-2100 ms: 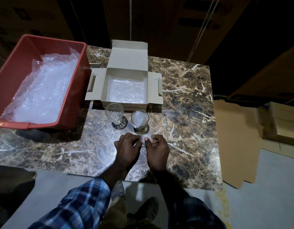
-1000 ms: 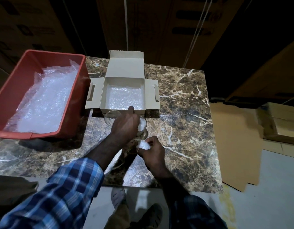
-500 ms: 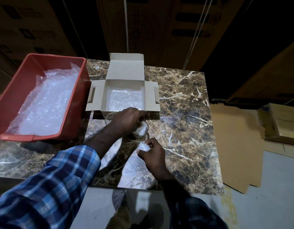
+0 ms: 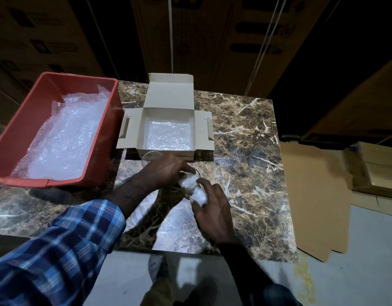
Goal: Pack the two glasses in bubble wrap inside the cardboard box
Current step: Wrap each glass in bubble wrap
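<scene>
oddly, no writing is legible; left hand (image 4: 166,171) grips stuffed glass (image 4: 189,181), right hand (image 4: 212,208) pinches bubble wrap wad (image 4: 199,195).

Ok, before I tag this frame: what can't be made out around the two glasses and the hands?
Head view only:
- Clear stemmed glass nearer the red tub: only part of its rim shows; the left hand covers the rest.
- Clear glass stuffed with white wrap: stem and foot hidden behind both hands.
- Crumpled white bubble wrap wad: the right hand hides its near side.
- Open cardboard box: front wall too dark to read.
</scene>
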The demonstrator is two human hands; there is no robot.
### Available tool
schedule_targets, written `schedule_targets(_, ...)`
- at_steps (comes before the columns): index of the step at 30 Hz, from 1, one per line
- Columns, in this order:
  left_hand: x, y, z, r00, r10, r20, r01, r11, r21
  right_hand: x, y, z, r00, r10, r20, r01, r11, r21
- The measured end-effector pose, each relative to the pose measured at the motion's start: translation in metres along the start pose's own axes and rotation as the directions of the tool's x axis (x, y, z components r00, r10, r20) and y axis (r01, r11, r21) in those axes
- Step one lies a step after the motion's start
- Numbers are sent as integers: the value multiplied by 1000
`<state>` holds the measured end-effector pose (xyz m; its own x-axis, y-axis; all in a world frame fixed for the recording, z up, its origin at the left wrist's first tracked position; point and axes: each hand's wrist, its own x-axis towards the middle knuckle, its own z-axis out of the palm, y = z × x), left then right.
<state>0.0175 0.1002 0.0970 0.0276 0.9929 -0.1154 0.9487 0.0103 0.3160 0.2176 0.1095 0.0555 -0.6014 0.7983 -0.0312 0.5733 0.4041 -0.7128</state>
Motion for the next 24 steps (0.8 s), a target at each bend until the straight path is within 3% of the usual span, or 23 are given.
schedule_targets(6, -2, 7, -8, 977, 44, 208, -90, 972, 217, -3, -6, 0, 999, -46, 26, 49, 992, -119)
schedule_targets(12, -5, 10, -3, 996, 11, 92, -40, 946, 323, -1, -11, 3, 999, -43, 4, 43, 988, -148)
schedule_targets(16, -3, 11, -1, 994, 53, 98, -80, 952, 295, 3, -13, 0, 1000, -24, 0, 24, 989, -143)
schedule_targets(24, 2, 9, -5, 964, 123, 237, -183, 950, 253, 7, -16, -4, 998, 47, -37, -53, 981, -187)
